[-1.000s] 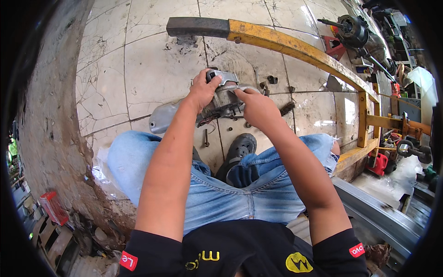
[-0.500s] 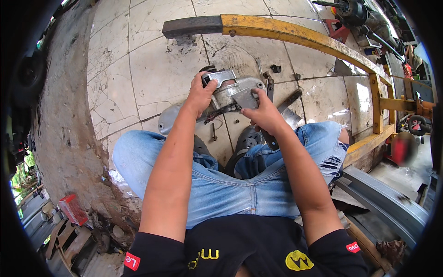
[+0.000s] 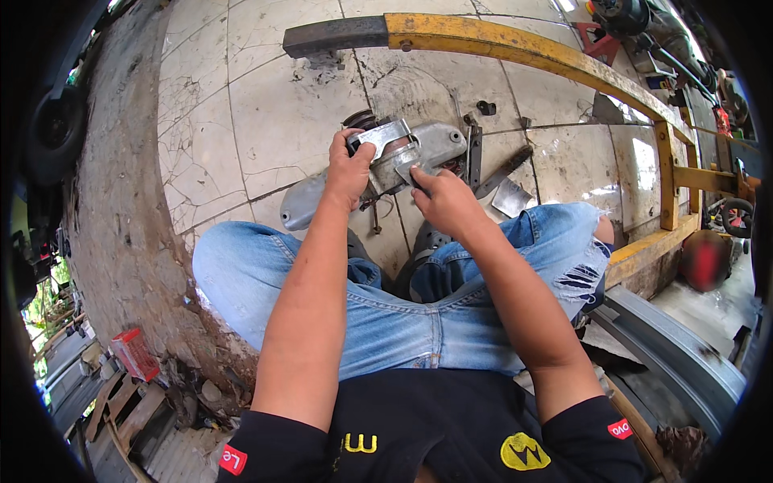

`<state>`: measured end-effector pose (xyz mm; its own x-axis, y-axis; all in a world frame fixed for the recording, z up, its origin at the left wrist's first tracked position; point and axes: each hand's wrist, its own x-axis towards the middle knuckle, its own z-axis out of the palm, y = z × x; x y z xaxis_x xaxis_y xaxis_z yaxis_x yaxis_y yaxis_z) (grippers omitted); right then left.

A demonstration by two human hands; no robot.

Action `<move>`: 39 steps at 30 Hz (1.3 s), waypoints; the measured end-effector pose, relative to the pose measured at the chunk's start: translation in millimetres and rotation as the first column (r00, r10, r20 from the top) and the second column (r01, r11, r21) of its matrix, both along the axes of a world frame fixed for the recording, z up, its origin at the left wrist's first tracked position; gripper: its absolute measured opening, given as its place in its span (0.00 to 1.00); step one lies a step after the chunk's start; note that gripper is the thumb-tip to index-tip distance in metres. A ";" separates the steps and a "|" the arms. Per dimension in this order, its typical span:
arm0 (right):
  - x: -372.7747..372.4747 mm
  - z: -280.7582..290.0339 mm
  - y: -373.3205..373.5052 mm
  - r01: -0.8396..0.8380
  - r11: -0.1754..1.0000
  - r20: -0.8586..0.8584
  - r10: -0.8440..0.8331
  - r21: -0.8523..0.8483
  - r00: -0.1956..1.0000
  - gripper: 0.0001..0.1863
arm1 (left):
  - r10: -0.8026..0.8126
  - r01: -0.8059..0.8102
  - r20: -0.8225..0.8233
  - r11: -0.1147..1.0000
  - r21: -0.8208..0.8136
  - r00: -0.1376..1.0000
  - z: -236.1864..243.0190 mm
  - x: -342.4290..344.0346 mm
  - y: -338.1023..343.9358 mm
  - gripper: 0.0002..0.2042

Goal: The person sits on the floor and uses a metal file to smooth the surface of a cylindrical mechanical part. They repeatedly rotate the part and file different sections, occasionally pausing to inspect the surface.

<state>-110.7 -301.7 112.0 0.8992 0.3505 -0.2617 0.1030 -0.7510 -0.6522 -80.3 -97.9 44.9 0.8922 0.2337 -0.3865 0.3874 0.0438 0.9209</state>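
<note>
A grey cast-metal machine part [image 3: 439,143] with rounded ends lies on the tiles before my feet, with a dark grooved pulley-like piece [image 3: 360,120] at its far side. My left hand [image 3: 349,173] is closed round a shiny metal bracket [image 3: 385,140] on top, thumb pressed on its near face. My right hand [image 3: 448,201] is closed at the right of the bracket, index finger and thumb on a small flat grey metal plate [image 3: 408,169] against the housing. The fingers hide part of the plate. A bolt [image 3: 376,219] stands just below the part.
A yellow steel frame [image 3: 515,56] with a dark end arches beyond the work and down the right. Right of the part lie a perforated dark bar [image 3: 476,157], a dark-handled blade [image 3: 504,171] and a shiny metal sheet [image 3: 511,198]. A red crate [image 3: 134,354] sits lower left.
My right hand has shifted slightly left and down, tilting the flat plate closer to the housing. My left hand keeps its grip on the bracket. The view has moved a little.
</note>
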 end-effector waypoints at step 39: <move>9.0 -8.8 12.6 0.003 0.996 0.105 0.006 -0.085 0.994 0.20 | 0.009 -0.016 0.162 0.999 0.042 0.987 -25.7 3.9 -5.6 0.20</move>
<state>-101.7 -289.2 103.2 0.9228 0.3329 -0.1942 0.1693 -0.8028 -0.5718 -76.4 -103.6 19.2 0.9392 0.2581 -0.2265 0.2327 0.0070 0.9725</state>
